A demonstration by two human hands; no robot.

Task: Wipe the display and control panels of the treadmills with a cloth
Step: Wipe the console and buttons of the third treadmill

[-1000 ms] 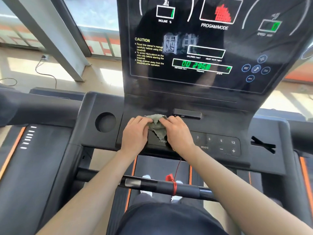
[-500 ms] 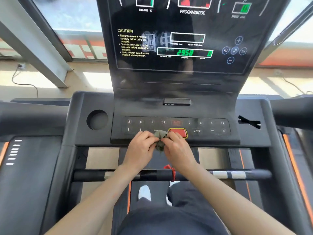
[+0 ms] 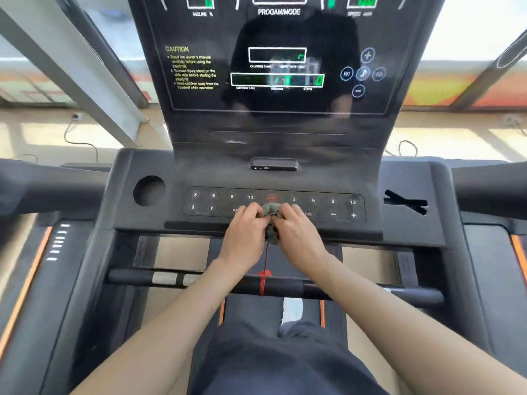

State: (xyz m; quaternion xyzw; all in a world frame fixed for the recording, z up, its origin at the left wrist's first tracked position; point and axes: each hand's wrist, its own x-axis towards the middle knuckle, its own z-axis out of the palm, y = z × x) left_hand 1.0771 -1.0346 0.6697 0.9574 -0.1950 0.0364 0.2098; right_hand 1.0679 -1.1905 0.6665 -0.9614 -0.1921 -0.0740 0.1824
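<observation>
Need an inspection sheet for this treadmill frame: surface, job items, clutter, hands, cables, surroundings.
Surface: control panel dark, button labels readable, centre hidden by hands.
Job's things: cloth bunched at the panel's front centre; display lit, upright behind.
Clutter: nothing seen.
Hands: left hand and right hand both grip the cloth.
Cables: red safety cord runs down to the handlebar, wrapped there; floor wire beyond the console.
Surroundings: windows ahead; neighbouring treadmill alongside.

I have open room sideways along the control panel (image 3: 313,208), out to the cup hole (image 3: 149,190) on my left. Straight ahead the display (image 3: 279,67) rises steeply, a small black ledge (image 3: 274,164) jutting at its foot. Beneath my wrists the handlebar (image 3: 285,286) crosses, a red cord (image 3: 262,280) running up from it.
</observation>
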